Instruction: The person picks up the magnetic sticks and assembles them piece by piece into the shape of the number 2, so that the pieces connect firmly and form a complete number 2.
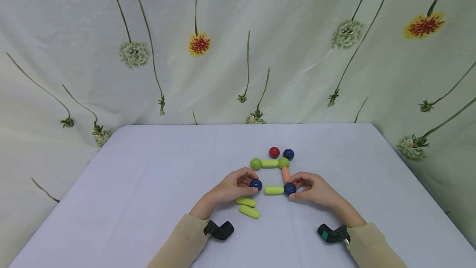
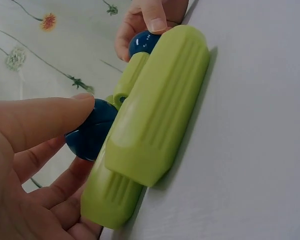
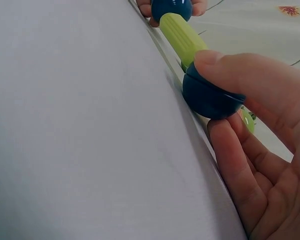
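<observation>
My left hand (image 1: 233,185) pinches a dark blue ball (image 1: 256,184) between thumb and fingers. A small gap parts that ball from the left end of a lime green rod (image 1: 274,190). At the rod's right end is a second dark blue ball (image 1: 290,189), which my right hand (image 1: 311,187) grips with thumb and fingers, as the right wrist view also shows. From this ball an orange rod (image 1: 286,174) runs back to a green ball (image 1: 284,162). Another lime rod (image 1: 269,163) links it to a green ball (image 1: 255,163) on the left.
Two loose lime rods (image 1: 249,211) lie just in front of my left hand. Behind the joined pieces sit a red ball (image 1: 274,152) and a dark blue ball (image 1: 288,154). A flowered cloth (image 1: 223,73) hangs beyond the white table (image 1: 148,168).
</observation>
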Action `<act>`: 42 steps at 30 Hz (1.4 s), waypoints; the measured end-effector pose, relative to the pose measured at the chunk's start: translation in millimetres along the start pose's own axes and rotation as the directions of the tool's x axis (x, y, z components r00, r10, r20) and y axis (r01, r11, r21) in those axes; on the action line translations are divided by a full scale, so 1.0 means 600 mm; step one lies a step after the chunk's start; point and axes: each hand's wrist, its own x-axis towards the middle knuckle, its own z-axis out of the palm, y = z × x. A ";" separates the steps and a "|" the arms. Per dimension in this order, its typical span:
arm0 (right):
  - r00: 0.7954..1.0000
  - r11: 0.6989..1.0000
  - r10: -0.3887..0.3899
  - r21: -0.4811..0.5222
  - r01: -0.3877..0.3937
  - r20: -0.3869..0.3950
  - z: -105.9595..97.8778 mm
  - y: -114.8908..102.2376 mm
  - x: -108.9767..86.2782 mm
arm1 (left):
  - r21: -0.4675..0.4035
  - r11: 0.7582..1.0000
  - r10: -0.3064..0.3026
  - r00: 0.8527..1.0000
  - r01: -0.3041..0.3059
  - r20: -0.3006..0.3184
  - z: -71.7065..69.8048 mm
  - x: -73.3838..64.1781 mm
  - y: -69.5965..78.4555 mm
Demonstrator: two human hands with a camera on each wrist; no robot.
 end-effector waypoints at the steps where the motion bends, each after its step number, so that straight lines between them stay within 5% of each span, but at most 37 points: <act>1: 1.000 1.000 0.002 0.000 -0.002 -0.001 0.000 0.000 0.000 | 0.006 1.000 0.003 1.000 -0.003 0.002 0.000 -0.001 0.000; 42: 0.999 0.999 0.032 -0.030 -0.033 -0.031 0.005 -0.002 0.000 | 0.069 0.997 0.021 1.000 -0.022 0.010 0.006 -0.001 -0.007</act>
